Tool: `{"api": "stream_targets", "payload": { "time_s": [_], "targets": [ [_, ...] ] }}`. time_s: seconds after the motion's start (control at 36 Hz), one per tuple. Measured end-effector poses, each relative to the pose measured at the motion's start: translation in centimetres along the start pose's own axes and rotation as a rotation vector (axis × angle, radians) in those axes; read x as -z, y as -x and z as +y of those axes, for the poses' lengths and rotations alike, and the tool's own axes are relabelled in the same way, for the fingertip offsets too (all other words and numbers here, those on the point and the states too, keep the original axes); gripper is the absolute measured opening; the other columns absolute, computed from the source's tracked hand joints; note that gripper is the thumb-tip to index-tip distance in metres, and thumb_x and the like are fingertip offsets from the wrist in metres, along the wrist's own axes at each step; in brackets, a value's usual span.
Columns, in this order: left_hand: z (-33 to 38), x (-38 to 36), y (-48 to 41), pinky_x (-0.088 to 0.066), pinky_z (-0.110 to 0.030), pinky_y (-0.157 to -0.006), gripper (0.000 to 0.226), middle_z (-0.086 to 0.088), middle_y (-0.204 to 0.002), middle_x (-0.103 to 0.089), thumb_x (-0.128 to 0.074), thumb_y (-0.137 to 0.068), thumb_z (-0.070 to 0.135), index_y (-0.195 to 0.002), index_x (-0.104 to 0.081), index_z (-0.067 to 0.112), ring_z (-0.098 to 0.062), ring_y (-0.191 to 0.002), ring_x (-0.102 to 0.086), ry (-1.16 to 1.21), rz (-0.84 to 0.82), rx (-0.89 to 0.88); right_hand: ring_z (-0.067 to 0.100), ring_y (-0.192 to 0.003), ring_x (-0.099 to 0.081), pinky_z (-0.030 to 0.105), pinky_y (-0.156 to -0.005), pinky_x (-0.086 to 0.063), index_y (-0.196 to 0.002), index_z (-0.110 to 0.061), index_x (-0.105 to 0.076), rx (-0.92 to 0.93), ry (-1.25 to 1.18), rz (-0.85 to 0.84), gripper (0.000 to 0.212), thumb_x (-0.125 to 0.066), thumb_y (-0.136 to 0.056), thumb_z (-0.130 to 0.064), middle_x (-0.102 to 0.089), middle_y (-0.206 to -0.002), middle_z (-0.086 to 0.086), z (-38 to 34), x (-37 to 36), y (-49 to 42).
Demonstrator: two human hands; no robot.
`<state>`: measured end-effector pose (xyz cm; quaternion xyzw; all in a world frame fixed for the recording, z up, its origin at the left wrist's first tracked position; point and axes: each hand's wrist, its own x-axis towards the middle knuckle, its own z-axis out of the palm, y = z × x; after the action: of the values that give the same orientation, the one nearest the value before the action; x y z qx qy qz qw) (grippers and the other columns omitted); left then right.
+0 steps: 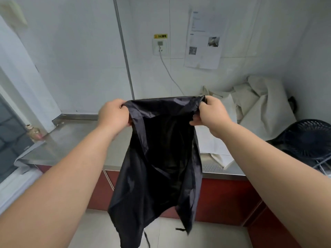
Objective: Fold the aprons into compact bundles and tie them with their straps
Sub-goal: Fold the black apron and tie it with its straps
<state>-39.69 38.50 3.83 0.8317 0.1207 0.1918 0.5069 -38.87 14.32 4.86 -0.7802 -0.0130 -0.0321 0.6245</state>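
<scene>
One steel counter point(71, 140), white walls point(80, 59), black apron point(161, 149)

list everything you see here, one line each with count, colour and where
apron: one, black, held up over the counter's front edge, hanging toward the floor
cloths: one pile, cream-white, on the counter at right
counter: one, steel, along the wall
cabinet fronts: several, red, under the counter
wall socket: one, white, plug in it
cable: one, white, running down from the socket
warning label: one, yellow, above the socket
paper notices: a few, white, right of the socket
fan: one, black, right edge
small bottle: one, pale, far left
left hand: grips the apron's top left corner
right hand: grips its top right corner
</scene>
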Motion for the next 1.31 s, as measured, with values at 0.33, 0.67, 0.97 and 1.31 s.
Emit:
{"api": "stream_targets", "payload": {
  "time_s": [0.33, 0.67, 0.97, 1.31],
  "targets": [
    [1.3, -2.7, -6.7, -0.05, -0.02, -0.083, 0.045, 0.002, -0.121, -0.063, -0.043, -0.097, 0.002, -0.138, -0.045, 0.018, -0.008, -0.1, -0.062, 0.657, -0.138, 0.018, 0.008, -0.134, -0.035, 0.021, -0.111, -0.025, -0.147, -0.018, -0.031, 0.162, -0.02, 0.038, 0.054, -0.031, -0.095, -0.004, -0.04, -0.146, -0.008, -0.7, -2.1, -6.3],
    [-5.4, -10.2, -24.3, -0.041, -0.029, -0.103, 0.046, -0.002, -0.13, -0.059, -0.051, -0.096, 0.012, -0.141, -0.042, 0.023, -0.017, -0.117, -0.056, 0.628, -0.318, 0.203, 0.012, -0.119, -0.052, 0.033, -0.109, -0.036, -0.13, -0.021, -0.056, -0.076, -0.025, 0.087, 0.039, -0.039, -0.095, -0.019, -0.06, -0.125, -0.006, 3.6, -7.1, -23.5],
    [-7.7, -16.1, -38.0, -0.043, -0.03, -0.098, 0.055, 0.002, -0.13, -0.056, -0.05, -0.098, 0.018, -0.147, -0.027, 0.023, -0.014, -0.112, -0.055, 0.529, -0.462, 0.206, 0.022, -0.13, -0.043, 0.041, -0.11, -0.036, -0.149, -0.024, -0.022, -0.186, -0.088, 0.194, 0.061, -0.04, -0.091, -0.026, -0.039, -0.146, -0.001, 5.8, -10.2, -37.7],
    [-23.6, -15.5, -28.2, -0.033, -0.029, -0.105, 0.069, -0.002, -0.15, -0.033, -0.061, -0.09, 0.029, -0.148, -0.025, 0.023, -0.019, -0.132, -0.039, -0.178, -0.699, 0.407, 0.026, -0.126, -0.046, 0.032, -0.103, -0.037, -0.147, -0.016, -0.027, -0.528, 0.474, -0.103, 0.061, -0.053, -0.093, -0.028, -0.045, -0.141, 0.01, 19.8, -13.9, -30.8]
  ]
}}
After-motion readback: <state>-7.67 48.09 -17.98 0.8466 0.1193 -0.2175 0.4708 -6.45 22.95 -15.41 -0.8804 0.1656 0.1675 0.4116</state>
